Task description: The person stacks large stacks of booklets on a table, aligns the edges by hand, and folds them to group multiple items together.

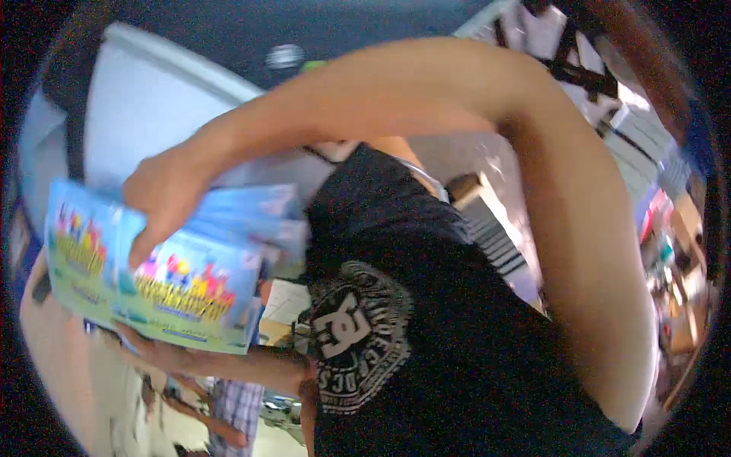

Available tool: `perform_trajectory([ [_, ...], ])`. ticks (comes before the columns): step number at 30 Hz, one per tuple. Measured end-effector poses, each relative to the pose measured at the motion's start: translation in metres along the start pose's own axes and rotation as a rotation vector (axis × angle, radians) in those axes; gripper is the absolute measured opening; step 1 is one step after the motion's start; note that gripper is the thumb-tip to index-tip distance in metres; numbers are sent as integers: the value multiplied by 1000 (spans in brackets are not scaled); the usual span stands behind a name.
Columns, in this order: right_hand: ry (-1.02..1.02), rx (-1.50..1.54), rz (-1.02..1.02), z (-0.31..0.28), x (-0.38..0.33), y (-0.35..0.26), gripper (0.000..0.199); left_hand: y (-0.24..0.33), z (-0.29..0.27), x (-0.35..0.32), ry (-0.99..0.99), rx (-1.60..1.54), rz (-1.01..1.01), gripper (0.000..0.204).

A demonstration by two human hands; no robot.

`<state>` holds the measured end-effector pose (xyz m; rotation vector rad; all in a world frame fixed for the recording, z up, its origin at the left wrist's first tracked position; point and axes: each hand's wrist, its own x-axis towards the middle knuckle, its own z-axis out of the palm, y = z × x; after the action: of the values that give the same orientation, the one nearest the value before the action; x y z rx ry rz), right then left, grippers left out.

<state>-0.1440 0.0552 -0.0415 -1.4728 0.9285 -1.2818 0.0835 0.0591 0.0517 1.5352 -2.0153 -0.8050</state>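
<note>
A bundle of flat blue-and-green printed packs [186, 293] is held up at the left, with colourful figures and yellow lettering on the front. My right hand [171, 190], its arm arching over from the right, grips the bundle by the top edge, thumb on the printed face. Along the bottom edge, my left hand [148, 346] is partly hidden behind the packs and seems to hold them from below. More blue packs [247, 206] fan out behind the front ones. Motion blurs the picture.
Behind the packs stands a large white panel [152, 107]. My black T-shirt [457, 327] fills the lower middle. Someone in a plaid shirt [237, 407] is at the lower left. Cluttered goods [678, 266] lie at the far right, below pale slatted shelving [640, 145].
</note>
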Motion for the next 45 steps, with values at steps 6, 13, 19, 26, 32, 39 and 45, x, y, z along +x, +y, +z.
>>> perform_trajectory([
  [6,118,-22,115,-11,-35,-22,80,-2,-14,-12,223,-185,-129,48],
  [13,-91,-168,126,-14,-23,-23,40,-3,-43,2,547,-790,-377,49],
  [19,-150,-112,542,-22,-15,-41,81,-4,41,8,23,-1031,-446,57],
  [26,-30,75,590,-27,-17,-40,69,10,47,15,-57,-1053,-431,47],
  [32,-55,119,608,-26,-16,-40,67,4,44,15,-10,-949,-356,49],
  [39,-51,113,556,-26,-17,-40,61,10,33,16,4,-907,-363,43],
  [45,-52,98,454,-27,-21,-41,58,0,59,13,-134,-993,-357,60],
])
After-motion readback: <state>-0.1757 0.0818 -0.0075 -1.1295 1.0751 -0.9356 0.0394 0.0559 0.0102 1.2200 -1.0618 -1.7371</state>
